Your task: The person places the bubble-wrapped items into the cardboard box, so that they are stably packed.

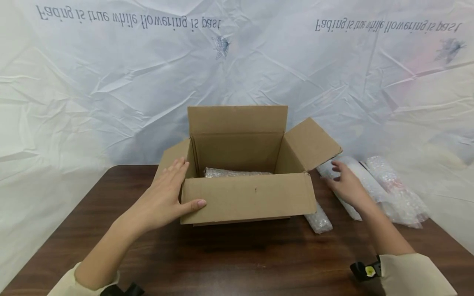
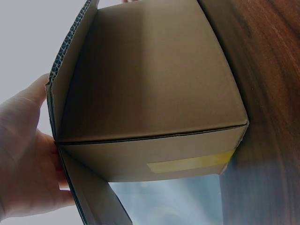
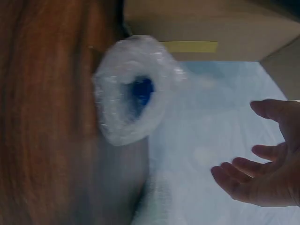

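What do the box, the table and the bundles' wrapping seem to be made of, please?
Box: matte brown corrugated cardboard, fluted at its cut edge. Table: dark, slightly shiny wood or laminate, with visible grain. Wrapping: seemingly clear, glossy plastic bubble wrap, given its bumpy glints.

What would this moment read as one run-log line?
left hand: touching open box | right hand: empty, near bubble-wrapped packages | inside box: bubble wrap
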Available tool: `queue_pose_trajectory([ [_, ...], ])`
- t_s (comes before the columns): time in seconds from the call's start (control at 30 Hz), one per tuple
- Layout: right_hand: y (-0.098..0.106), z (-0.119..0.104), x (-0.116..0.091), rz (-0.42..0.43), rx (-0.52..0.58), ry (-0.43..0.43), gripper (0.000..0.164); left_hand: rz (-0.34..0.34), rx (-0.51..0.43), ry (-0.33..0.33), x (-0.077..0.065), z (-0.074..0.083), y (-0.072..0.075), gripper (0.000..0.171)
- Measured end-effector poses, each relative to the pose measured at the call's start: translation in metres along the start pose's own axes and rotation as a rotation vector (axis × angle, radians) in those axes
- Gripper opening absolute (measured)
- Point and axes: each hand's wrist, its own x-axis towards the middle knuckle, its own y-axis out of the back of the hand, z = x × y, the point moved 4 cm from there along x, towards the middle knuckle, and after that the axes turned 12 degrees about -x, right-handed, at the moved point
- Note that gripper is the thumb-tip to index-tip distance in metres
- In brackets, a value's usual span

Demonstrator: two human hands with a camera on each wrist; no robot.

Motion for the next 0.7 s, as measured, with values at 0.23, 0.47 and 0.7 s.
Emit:
queue_pose_trajectory([
  [0.23, -0.023, 0.005, -0.001, -0.234, -0.096, 0.107, 0.062, 0.000, 0.001, -0.002, 0.000, 0.000, 0.000, 0.108],
  [0.47, -0.046, 0.007, -0.003, -0.445, 0.139, 0.094, 0.075, -0.001, -0.004, 0.002, 0.000, 0.001, 0.000, 0.108],
  [0.7, -0.052, 0.009, -0.002, -0.502, 0.082, 0.003, 0.079, -0.001, -0.009, 0.002, 0.000, 0.002, 0.000, 0.107],
])
